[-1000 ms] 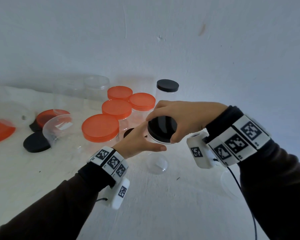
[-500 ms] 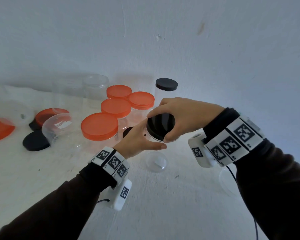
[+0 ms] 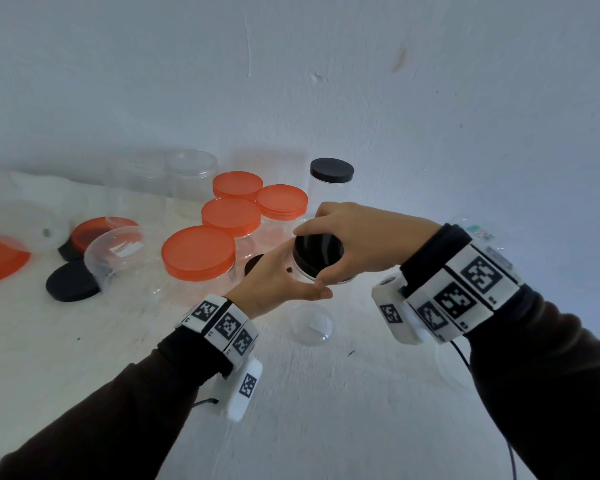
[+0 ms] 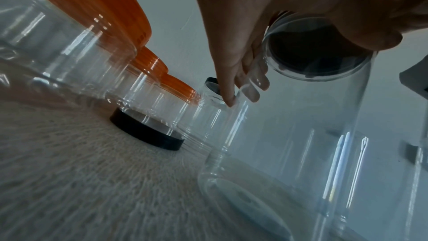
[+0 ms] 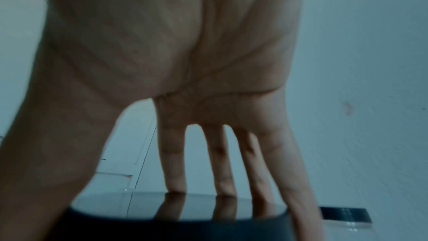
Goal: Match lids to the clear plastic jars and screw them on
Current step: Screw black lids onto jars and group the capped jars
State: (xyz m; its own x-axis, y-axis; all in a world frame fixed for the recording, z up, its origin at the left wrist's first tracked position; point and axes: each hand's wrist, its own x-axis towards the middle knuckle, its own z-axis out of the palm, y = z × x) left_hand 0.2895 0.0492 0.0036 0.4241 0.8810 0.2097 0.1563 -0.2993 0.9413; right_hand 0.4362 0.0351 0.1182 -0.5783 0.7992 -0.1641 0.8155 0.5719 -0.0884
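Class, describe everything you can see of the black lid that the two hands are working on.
The black lid is round, flat-topped, glossy enough to mirror fingers in the right wrist view, and looks like plastic. It sits on the mouth of a clear jar standing upright on the white surface. The right hand grips its rim from above with thumb and fingers; the left hand holds the jar below. How far it is screwed on cannot be told.

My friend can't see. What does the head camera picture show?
Two hands close a clear jar on a white table: the right hand grips its black lid from above, and the left hand steadies the jar's side. Four orange-lidded jars stand behind on the left.
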